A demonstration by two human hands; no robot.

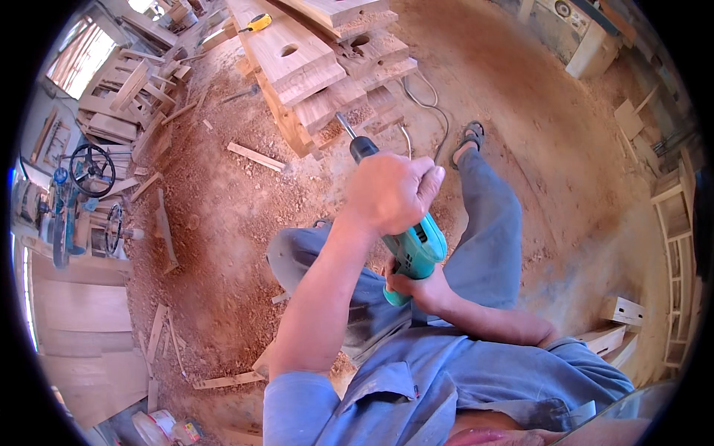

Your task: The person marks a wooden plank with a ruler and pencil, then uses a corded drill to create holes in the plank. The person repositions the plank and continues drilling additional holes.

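A teal power drill (419, 253) with a black chuck (363, 149) is held in front of my body, tilted away from me. My left hand (394, 192) is closed around its front part, just behind the chuck. My right hand (426, 288) grips the rear handle, its fingers wrapped round it. The metal bit (346, 125) points at the ends of stacked wooden planks (327, 104); whether it touches them I cannot tell. The top plank (297, 56) has an oval hole near its end. A yellow tape measure (259, 22) lies on that plank.
Sawdust and shavings cover the floor (223, 201), with a loose wood strip (255, 157) near the stack. A cable (439, 111) curls right of the planks. At left stands a blue machine with handwheels (91, 170), beside piled boards (111, 115). Wooden frames (673, 245) line the right side.
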